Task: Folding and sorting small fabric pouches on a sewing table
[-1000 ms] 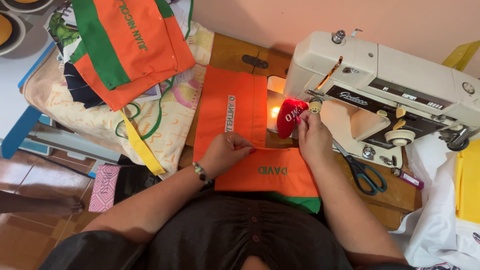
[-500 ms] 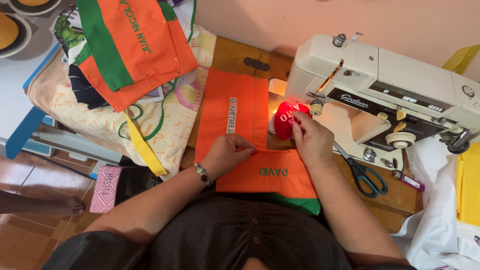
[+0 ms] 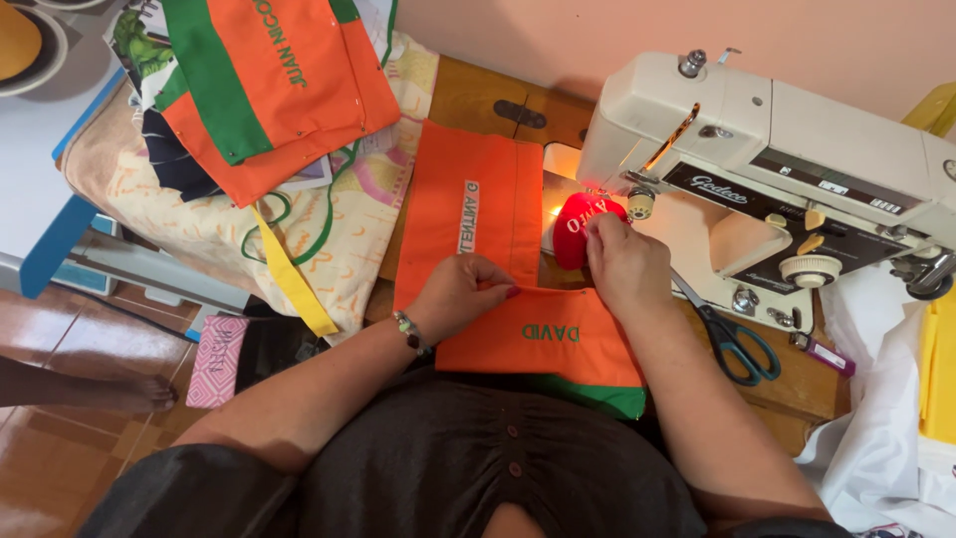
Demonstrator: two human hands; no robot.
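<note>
The orange fabric panel [image 3: 498,269] lies on the wooden desk [image 3: 478,95], left of the white sewing machine [image 3: 787,169]; blue-handled scissors [image 3: 732,334] lie before the machine.

The left hand [image 3: 460,296] pinches orange fabric [image 3: 543,339] while the right hand [image 3: 625,267] touches a red pincushion [image 3: 573,227] beside the sewing machine [image 3: 797,169].

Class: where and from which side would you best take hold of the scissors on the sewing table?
Grip the scissors by the teal loop handles, coming from the near table edge: the handles point toward the person and lie clear, while the blades run up under the right hand toward the sewing machine.
</note>
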